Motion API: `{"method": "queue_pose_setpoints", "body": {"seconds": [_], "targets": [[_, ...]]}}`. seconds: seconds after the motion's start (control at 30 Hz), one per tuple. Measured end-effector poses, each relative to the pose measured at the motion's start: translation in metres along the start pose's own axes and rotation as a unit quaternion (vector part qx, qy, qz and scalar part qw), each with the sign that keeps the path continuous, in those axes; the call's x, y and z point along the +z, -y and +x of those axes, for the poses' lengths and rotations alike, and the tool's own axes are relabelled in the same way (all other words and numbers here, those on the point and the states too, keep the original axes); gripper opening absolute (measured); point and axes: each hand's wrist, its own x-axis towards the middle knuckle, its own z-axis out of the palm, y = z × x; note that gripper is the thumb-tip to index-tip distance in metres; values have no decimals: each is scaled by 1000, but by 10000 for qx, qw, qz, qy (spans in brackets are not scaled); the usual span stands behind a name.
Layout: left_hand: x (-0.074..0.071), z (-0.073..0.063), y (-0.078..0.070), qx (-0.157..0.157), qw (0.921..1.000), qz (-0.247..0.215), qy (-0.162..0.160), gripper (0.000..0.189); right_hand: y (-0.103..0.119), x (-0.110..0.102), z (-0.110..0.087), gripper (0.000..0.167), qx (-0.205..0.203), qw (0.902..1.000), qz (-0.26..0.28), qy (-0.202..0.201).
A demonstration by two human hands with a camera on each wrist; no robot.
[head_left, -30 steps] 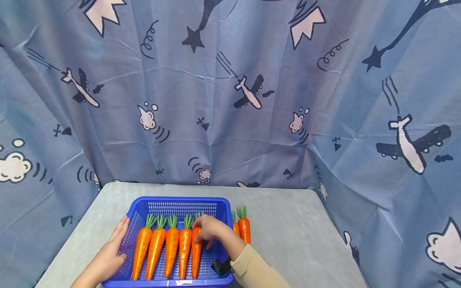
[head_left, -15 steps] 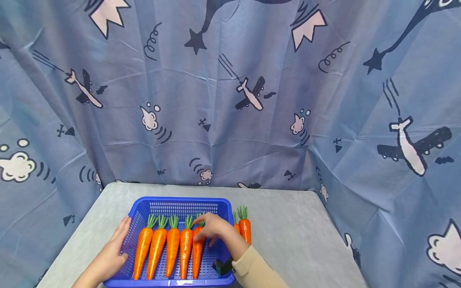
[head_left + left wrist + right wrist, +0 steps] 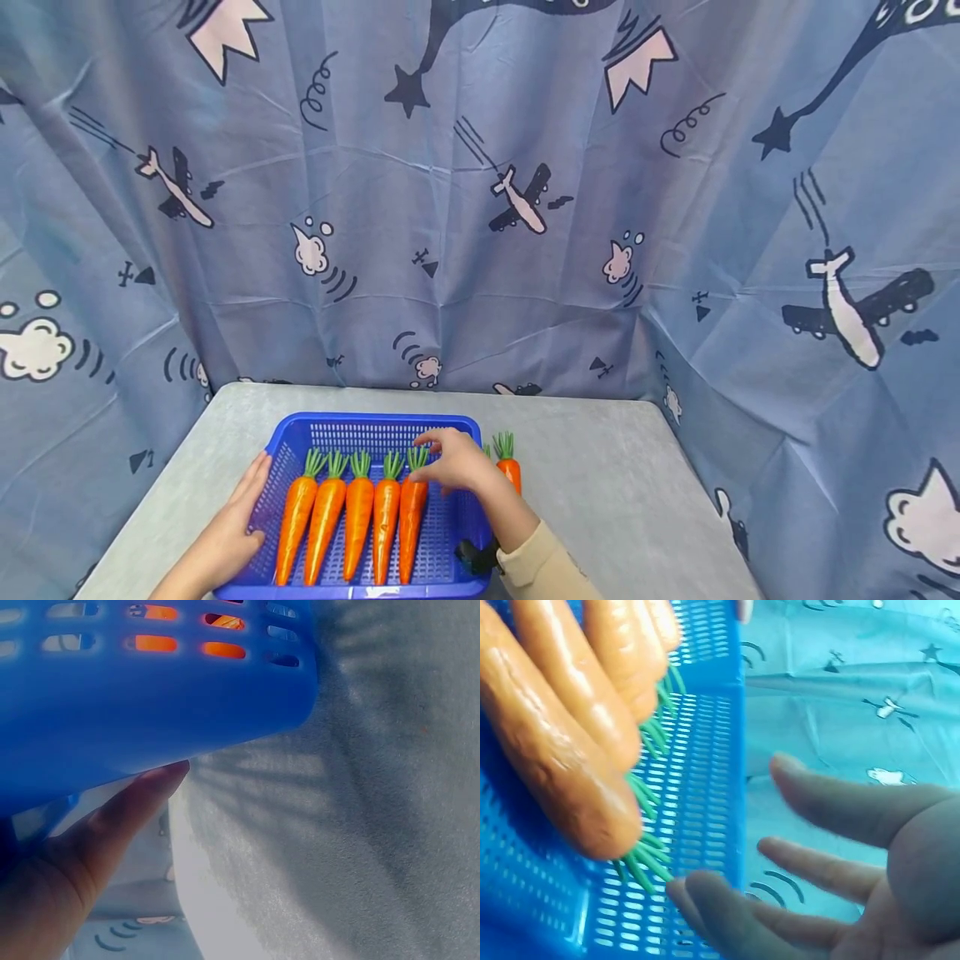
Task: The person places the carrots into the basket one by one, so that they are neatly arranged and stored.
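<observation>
A blue plastic basket [image 3: 382,416] holds several carrots side by side, green tops facing the far wall. My left hand [image 3: 228,533] rests against the basket's left side, its fingers straight along it; the left wrist view shows a digit [image 3: 131,806] touching the blue wall. Above the basket's right part is my right hand [image 3: 456,463], fingers spread and nothing between them. It is nearest to the rightmost carrot [image 3: 412,525] in the row, close by its green top. In the right wrist view that carrot [image 3: 562,765] lies apart from the fingers.
Outside the basket's right wall lies a carrot [image 3: 510,472] on the grey table [image 3: 607,492], with another green top [image 3: 487,451] partly hidden beside it. A blue patterned curtain [image 3: 465,250] hangs behind the table and along both sides.
My right hand has let go of the rightmost carrot in the row and lifted up and to the right, uncovering its top. The left hand has stayed on the basket.
</observation>
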Motion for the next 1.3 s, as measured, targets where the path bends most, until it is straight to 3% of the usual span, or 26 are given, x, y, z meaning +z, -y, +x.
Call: {"method": "queue_pose_setpoints", "body": {"seconds": [0.23, 0.57, 0.7, 0.93, 1.13, 1.3], "targets": [[-1, 3, 1, -216, 9996, 9, 194, 102, -4, -21, -15, 47, -415, 9976, 545, 73], [1, 1, 4, 36, 9999, 148, -23, 102, -23, -44, -23, 43, -751, 9905, 622, -970], [2, 1, 4, 75, 9998, 177, -65, 103, -37, -52, -26, 42, -632, 9866, 559, -1396], [-2, 3, 1, -115, 9996, 261, 71, 103, -60, -60, -29, 39, -474, 9788, 589, -1904], [-2, 5, 0, -232, 9994, 215, 164, 103, -77, -64, -31, 36, -319, 9778, 563, -1995], [-1, 3, 0, -197, 9996, 191, 113, 102, -92, -64, -32, 41, -177, 9819, 441, -1834]]}}
